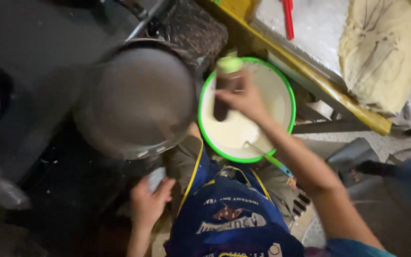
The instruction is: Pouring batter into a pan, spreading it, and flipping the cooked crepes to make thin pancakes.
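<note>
Right hand [243, 97] closed on a dark-handled scoop [221, 102], held low in the green-rimmed batter bowl [288, 93], presumably to load it. Left hand [149, 202] gripped a small pale object [156, 178] beside the round griddle [136, 102].

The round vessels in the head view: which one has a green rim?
The white bowl of pale batter under the right hand. The large round pan left of it is plain grey metal, with no colour on its rim.
</note>
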